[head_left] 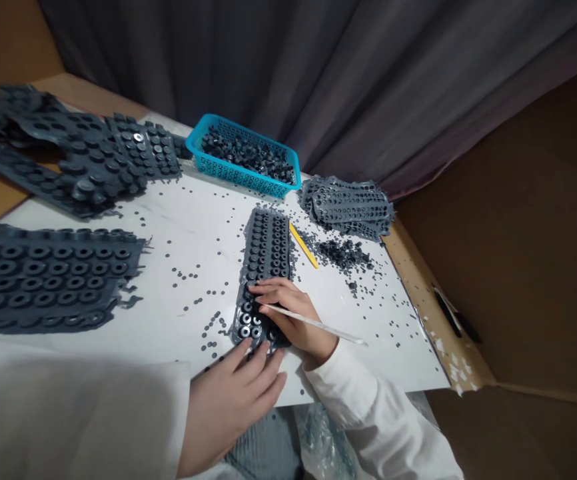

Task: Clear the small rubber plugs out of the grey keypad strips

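Observation:
A dark grey moulded rubber sheet (268, 243), set with rows of raised round parts, lies lengthwise in front of me on the white tabletop. Fingers spread, my left hand (241, 393) rests its tips on the sheet's near edge and grips nothing. My right hand (296, 317) is closed around a thin white stick (326, 327), whose inner tip sits between the fingers over the sheet. Those fingers hide some of the rings below. Just right of the sheet's far half lies a yellow stick-like tool (303, 245).
A blue basket (243, 179) of small dark parts stands at the back. Perforated sheets (348, 203) are stacked right of it, with a heap of dark bits (344, 255) nearer. More moulded sheets (43, 273) lie on the left. Small black discs are scattered over the white tabletop (363, 363).

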{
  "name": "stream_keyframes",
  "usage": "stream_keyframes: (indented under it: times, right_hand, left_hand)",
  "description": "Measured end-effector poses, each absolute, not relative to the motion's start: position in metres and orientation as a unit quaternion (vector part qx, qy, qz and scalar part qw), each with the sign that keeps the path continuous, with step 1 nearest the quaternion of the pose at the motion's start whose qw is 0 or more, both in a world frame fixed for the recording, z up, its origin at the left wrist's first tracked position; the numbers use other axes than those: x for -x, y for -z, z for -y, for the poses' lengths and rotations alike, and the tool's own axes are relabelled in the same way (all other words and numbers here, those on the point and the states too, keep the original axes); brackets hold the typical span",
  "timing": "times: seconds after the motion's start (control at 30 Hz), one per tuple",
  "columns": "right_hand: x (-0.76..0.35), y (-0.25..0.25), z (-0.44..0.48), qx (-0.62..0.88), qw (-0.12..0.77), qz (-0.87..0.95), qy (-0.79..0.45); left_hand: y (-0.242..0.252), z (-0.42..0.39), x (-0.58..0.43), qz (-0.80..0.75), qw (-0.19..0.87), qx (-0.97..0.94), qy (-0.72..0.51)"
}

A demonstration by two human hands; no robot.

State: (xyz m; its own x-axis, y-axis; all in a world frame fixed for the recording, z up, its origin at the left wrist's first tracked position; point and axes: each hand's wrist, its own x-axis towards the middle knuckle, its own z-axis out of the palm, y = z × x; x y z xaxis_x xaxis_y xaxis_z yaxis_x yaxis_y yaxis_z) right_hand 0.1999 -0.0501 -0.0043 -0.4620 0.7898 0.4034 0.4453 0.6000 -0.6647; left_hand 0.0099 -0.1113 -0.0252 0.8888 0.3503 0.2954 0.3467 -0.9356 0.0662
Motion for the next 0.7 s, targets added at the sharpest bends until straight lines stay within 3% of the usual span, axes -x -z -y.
stream_keyframes:
  times: [0.27,0.4,0.53,0.7]
  right_hand:
    - [-0.202,0.002,0.032,0.393,0.308,0.857,-0.127]
    - [-0.206,-0.003,0.026,0.405,0.361,0.817,-0.197]
    - [-0.209,-0.003,0.029,0.390,0.355,0.806,-0.268]
    - [-0.208,-0.001,0.030,0.377,0.349,0.813,-0.274]
  left_hand:
    - [0.021,0.111,-0.008,-0.171,-0.004,-0.979,-0.110]
    - [0.021,0.110,-0.007,-0.165,-0.002,-0.981,-0.104]
    - [0.023,0.110,-0.007,-0.164,0.000,-0.977,-0.133]
    - [0.024,0.109,-0.009,-0.168,-0.001,-0.976,-0.139]
